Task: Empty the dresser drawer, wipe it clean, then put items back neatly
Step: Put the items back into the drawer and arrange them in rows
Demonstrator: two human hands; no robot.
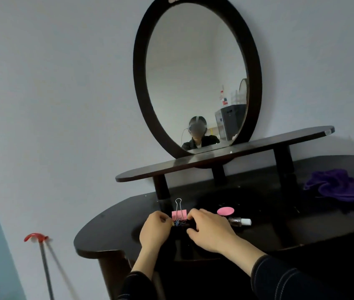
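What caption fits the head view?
Left hand and right hand work at small clips by a pink binder clip on the dresser top.

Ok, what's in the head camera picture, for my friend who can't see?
A left hand and a right hand flank a pink binder clip on a dark dresser top. Right of it lie a pink disc and a small white-capped bottle, then a crumpled purple cloth; an oval mirror stands behind.
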